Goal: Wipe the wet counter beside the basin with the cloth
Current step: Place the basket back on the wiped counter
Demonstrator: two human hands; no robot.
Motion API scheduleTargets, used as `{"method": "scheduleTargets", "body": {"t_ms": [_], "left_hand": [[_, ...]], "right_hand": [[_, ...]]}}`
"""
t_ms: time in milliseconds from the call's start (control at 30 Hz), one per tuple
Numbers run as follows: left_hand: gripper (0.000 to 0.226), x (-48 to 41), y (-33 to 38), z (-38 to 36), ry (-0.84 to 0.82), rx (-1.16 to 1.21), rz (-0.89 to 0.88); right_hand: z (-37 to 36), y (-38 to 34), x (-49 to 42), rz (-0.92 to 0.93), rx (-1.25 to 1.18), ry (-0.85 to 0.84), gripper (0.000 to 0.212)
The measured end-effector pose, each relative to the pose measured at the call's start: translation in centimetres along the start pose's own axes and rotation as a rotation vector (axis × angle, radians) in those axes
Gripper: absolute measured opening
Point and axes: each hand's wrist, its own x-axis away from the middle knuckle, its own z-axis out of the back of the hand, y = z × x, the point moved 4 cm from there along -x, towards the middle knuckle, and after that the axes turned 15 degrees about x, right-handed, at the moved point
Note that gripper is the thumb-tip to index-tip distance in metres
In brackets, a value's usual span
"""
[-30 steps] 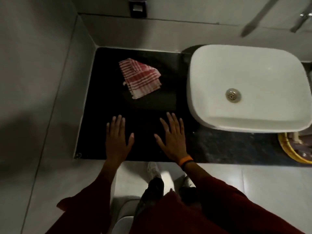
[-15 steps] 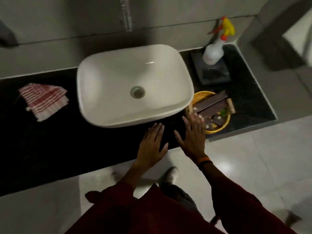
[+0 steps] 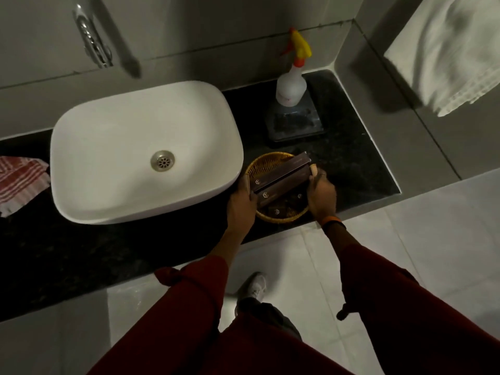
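Note:
A red-and-white striped cloth (image 3: 20, 178) lies crumpled on the black stone counter (image 3: 81, 253), left of the white basin (image 3: 108, 147). Nobody touches it. Right of the basin stands a round wicker basket (image 3: 266, 165) holding dark brown boxes (image 3: 281, 175). My left hand (image 3: 240, 207) grips the basket's left rim and my right hand (image 3: 322, 194) grips its right rim, an orange band on that wrist. The basket sits close to the counter's front edge.
A white spray bottle (image 3: 290, 85) with a yellow-and-red trigger stands on a dark tray (image 3: 295, 123) behind the basket. A chrome tap (image 3: 92, 39) hangs above the basin. A white towel (image 3: 449, 50) hangs at the right wall. My shoe (image 3: 253, 286) is on the tiled floor.
My view has swung from the left counter to the right of the basin. Both hands moved right from flat on the counter and closed on the basket's two sides.

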Motion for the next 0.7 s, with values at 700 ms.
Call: {"method": "scheduleTargets", "body": {"t_ms": [700], "left_hand": [[0.050, 18.9, -26.2, 28.3, 0.314, 0.308, 0.408]], "right_hand": [[-18.5, -20.2, 28.5, 0.362, -0.202, -0.243, 0.027]]}}
